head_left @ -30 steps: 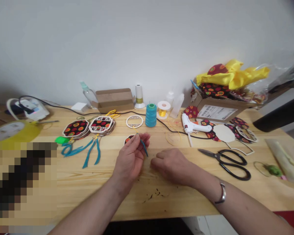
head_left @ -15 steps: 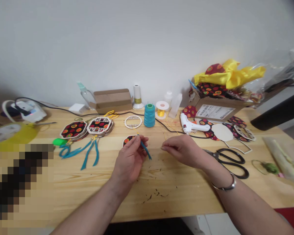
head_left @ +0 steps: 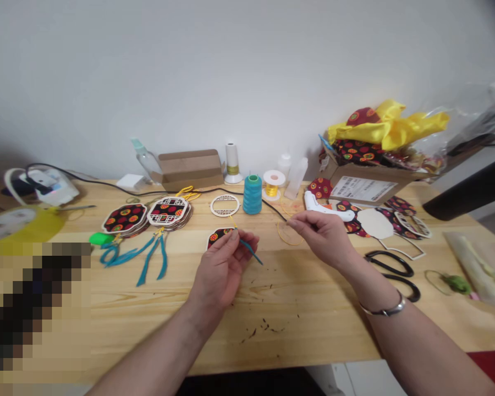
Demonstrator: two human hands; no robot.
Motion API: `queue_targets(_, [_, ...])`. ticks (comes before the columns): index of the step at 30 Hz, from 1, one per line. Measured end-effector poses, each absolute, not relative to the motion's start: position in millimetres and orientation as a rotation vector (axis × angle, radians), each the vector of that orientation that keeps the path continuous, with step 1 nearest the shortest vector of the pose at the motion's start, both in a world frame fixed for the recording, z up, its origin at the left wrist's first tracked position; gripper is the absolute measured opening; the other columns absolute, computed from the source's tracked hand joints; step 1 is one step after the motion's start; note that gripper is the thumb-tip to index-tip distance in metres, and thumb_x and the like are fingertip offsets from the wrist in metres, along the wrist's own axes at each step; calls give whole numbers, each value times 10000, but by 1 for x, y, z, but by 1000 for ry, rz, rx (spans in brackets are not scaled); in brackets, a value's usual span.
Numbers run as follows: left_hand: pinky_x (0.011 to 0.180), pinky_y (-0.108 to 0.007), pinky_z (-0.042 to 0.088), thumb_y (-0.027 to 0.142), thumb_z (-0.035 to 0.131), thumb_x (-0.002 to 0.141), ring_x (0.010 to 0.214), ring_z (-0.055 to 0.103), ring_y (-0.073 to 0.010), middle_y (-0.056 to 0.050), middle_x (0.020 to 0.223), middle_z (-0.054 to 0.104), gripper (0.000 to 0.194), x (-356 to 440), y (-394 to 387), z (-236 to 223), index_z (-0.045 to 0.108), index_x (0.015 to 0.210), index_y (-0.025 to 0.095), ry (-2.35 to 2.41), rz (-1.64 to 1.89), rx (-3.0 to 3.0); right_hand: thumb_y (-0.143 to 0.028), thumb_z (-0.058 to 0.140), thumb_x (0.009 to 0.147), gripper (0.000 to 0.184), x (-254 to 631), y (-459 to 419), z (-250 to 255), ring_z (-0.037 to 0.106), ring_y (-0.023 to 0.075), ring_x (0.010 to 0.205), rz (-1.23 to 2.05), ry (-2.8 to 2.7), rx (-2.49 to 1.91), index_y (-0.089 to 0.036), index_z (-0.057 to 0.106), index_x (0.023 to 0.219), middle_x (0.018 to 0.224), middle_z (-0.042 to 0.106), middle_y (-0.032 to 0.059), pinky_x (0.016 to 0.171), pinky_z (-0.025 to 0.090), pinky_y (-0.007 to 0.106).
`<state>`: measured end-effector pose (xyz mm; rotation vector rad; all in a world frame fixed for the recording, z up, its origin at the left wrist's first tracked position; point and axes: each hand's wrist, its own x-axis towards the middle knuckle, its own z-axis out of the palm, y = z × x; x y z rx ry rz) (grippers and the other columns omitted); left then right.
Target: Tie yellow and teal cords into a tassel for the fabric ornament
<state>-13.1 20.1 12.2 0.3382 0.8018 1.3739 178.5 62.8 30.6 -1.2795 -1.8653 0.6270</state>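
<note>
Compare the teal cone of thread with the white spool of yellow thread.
The teal cone of thread tapers upward; the white spool of yellow thread has broad round flanges. Teal thread covers most of the cone, while yellow fills only the spool's core. Both stand upright.

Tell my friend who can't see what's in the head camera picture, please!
The left hand holds teal strands above a wooden table, while the right hand, fingers pinched, is raised nearby. A teal thread spool stands behind, patterned ornaments lie at left, and black-handled scissors at right.
</note>
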Motion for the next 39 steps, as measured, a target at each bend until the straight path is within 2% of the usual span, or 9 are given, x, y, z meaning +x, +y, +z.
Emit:
queue_targets(4, [738,-325,516,188,617,758,747,637,-166,-48,815,649,79,-13,20,12,651,763,117,826,1342,350,-291,560,786,202,178,64,31,350,75,473,590,-1788,-1254,-138,667,711,505,466,-27,439,276,199])
queue_targets(10, [563,-233,489,154,661,705,507,519,-53,-41,746,640,65,-11,19,13,652,748,107,850,1330,338,-293,549,784,207,178,64,32,370,79,471,538,-1702,-1260,-143,646,678,510,492,-22,445,298,205])
queue_targets(17, [368,-120,257,175,716,649,416,355,-8,9,563,538,133,-12,20,10,670,744,94,938,1272,394,-289,520,794,204,180,66,29,425,100,499,520,-1670,-1280,-149,613,680,547,524,-6,467,344,225])
queue_targets(20, [352,-117,205,200,721,651,388,288,5,35,524,493,153,-13,18,10,674,753,97,949,1224,407,-230,527,784,139,182,70,23,542,167,685,341,-1762,-1342,-159,646,768,728,625,53,639,440,305])
queue_targets(22, [350,-114,194,216,724,652,382,276,8,36,514,490,164,-12,18,10,675,752,95,953,1185,407,-192,535,779,154,181,72,20,560,209,875,272,-1818,-1301,-169,653,875,910,643,88,802,435,374])
queue_targets(26, [345,-105,191,224,714,668,372,272,16,20,523,520,170,-9,16,11,674,755,84,951,1109,436,-216,520,821,151,169,65,15,577,181,934,659,-1842,-1113,-193,649,898,960,640,73,863,445,358])
queue_targets(30, [370,-108,292,191,687,693,393,366,5,-24,601,599,125,-8,15,12,668,751,82,911,1074,430,-261,549,811,154,155,54,12,578,170,969,1095,-1786,-939,-185,625,922,1006,619,76,871,458,343])
queue_targets(34, [410,-159,426,168,640,732,449,528,-65,-53,655,655,101,-8,13,15,667,799,98,941,1058,424,-302,559,800,238,147,46,14,624,149,813,1481,-1655,-937,-162,563,993,872,644,59,759,499,316])
queue_targets(39, [464,-221,505,153,604,760,572,657,-165,-83,706,695,77,-9,13,15,661,799,119,900,1011,389,-343,594,773,273,146,44,17,625,129,681,1666,-1596,-1069,-144,577,960,776,661,41,647,490,274])
